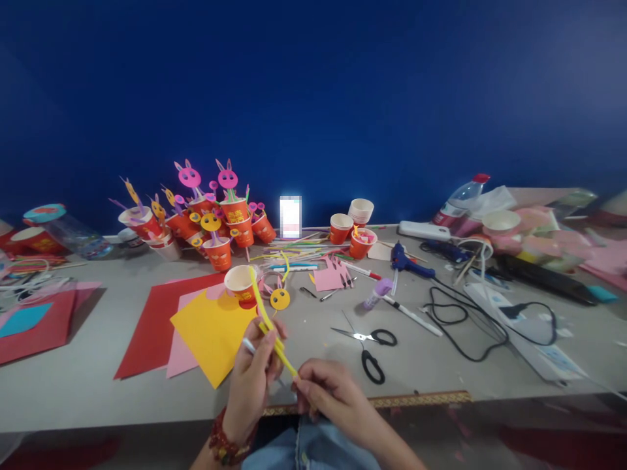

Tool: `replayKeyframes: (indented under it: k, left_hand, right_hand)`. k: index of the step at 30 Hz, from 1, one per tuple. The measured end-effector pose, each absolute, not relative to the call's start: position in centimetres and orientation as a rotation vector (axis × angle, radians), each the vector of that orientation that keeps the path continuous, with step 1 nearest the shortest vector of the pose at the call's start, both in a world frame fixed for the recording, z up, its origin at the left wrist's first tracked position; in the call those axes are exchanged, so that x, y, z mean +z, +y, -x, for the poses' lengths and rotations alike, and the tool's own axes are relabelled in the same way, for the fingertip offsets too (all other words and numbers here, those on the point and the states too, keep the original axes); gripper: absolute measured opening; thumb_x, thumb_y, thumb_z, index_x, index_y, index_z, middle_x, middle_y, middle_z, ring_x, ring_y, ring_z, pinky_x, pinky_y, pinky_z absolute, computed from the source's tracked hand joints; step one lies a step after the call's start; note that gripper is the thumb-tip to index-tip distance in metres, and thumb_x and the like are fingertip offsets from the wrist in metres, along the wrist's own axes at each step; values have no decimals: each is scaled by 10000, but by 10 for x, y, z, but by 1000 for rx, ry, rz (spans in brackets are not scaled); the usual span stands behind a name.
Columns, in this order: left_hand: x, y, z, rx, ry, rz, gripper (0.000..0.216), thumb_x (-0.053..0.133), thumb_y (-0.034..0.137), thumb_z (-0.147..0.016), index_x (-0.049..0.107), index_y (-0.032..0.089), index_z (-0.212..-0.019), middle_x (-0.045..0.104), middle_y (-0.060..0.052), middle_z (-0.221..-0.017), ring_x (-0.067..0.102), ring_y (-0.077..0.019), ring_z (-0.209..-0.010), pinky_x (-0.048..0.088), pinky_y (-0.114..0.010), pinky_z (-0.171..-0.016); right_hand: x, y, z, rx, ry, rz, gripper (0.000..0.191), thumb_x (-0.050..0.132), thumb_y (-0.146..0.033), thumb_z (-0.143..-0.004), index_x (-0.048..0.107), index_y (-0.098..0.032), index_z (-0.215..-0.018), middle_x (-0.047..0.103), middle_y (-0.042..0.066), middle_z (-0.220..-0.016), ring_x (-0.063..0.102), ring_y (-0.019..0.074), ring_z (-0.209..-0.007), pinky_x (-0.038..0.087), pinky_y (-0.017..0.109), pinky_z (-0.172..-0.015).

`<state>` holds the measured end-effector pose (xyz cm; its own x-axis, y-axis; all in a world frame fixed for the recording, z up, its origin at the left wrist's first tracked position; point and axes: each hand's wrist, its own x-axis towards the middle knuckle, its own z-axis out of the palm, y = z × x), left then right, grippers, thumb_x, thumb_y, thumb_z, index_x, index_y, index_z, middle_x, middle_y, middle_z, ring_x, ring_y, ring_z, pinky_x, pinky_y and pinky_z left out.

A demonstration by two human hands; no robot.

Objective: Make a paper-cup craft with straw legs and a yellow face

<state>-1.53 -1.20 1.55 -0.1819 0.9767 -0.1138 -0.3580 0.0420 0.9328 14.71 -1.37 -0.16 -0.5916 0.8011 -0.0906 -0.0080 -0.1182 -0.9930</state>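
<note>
The left hand [257, 356] is pinching a yellow pipe cleaner [261, 305] between closed thumb and fingers, while also holding a pale stick [249, 346]. The right hand [330, 391] is gripping the near end with closed fingertips — probably steadying it from both sides. The pipe cleaner is slanting above the table's [313, 333] near edge; open scissors [361, 337] are lying to the right — likely for easy reach.

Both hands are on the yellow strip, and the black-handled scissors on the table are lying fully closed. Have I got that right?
Not quite: the head view shows the black-handled scissors lying open, not closed. The rest stands: the left hand and the right hand are both on the yellow strip.
</note>
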Motion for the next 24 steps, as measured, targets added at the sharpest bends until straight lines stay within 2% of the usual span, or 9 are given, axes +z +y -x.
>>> replayKeyframes:
  k: [3, 5, 7, 9, 11, 15, 17, 20, 24]
  left_hand:
    - [31, -2, 27, 1722, 1081, -655, 191, 628, 384, -890, 541, 215, -867, 582, 44, -756, 285, -19, -401, 239, -185, -388]
    - [34, 3, 33, 1838, 1057, -645, 204, 612, 385, -885, 504, 220, -834, 585, 55, -790, 240, -7, -390, 229, -178, -384]
    - [28, 2, 36, 1853, 1075, -645, 183, 619, 338, -881, 486, 224, -828, 527, 78, -694, 268, -18, -399, 229, -164, -397]
    - [15, -5, 33, 1592, 1087, -724, 182, 665, 330, -848, 524, 220, -880, 472, 90, -606, 298, -29, -408, 242, -158, -409]
    - [2, -14, 28, 1280, 1050, -829, 264, 682, 414, -843, 574, 196, -946, 456, 83, -573, 280, -36, -414, 214, -162, -407]
    - [-6, -24, 20, 1114, 1045, -975, 400, 720, 538, -788, 648, 149, -846, 475, 50, -576, 324, -57, -469, 269, -183, -439]
    - [-2, -23, 19, 1112, 1075, -960, 412, 726, 556, -777, 638, 154, -806, 450, 60, -565, 316, -56, -470, 266, -180, -440]
    - [2, -20, 20, 1082, 1106, -944, 389, 716, 541, -797, 613, 166, -817, 414, 77, -567, 307, -54, -471, 255, -173, -442]
    - [6, -20, 22, 999, 1192, -1081, 310, 646, 477, -875, 590, 178, -811, 459, 51, -611, 389, -84, -532, 300, -182, -471]
  right_hand:
    - [-2, -16, -150, 1870, -1462, 812, 424, 587, -551, -927, 638, -144, -820, 628, 8, -635, 512, 82, -503, 432, 190, -521]
    - [-4, -17, -151, 1914, -1381, 762, 420, 612, -546, -917, 641, -138, -825, 640, 16, -634, 526, 84, -514, 430, 193, -531]
    - [-7, -16, -150, 1947, -1275, 739, 423, 625, -558, -906, 627, -140, -834, 646, 18, -629, 532, 86, -507, 418, 196, -523]
    - [-11, -13, -148, 1960, -1206, 732, 433, 618, -575, -903, 614, -146, -847, 643, 12, -617, 532, 89, -493, 409, 198, -513]
    - [-13, -12, -144, 1950, -1198, 722, 443, 610, -592, -901, 607, -152, -853, 631, 3, -603, 534, 96, -489, 416, 203, -515]
    - [-12, -11, -142, 1964, -1251, 722, 474, 554, -636, -911, 589, -166, -860, 607, -6, -605, 534, 109, -495, 434, 213, -516]
    - [-7, -10, -145, 1836, -1417, 792, 455, 493, -602, -958, 593, -171, -852, 606, 1, -632, 549, 121, -538, 434, 219, -540]
    - [4, -6, -153, 1382, -1808, 918, 371, 439, -445, -1020, 604, -178, -822, 618, 18, -715, 574, 145, -670, 427, 240, -644]
    - [15, 1, -162, 1009, -2157, 897, 312, 361, -286, -1029, 556, -193, -804, 613, 21, -750, 569, 159, -722, 408, 255, -705]
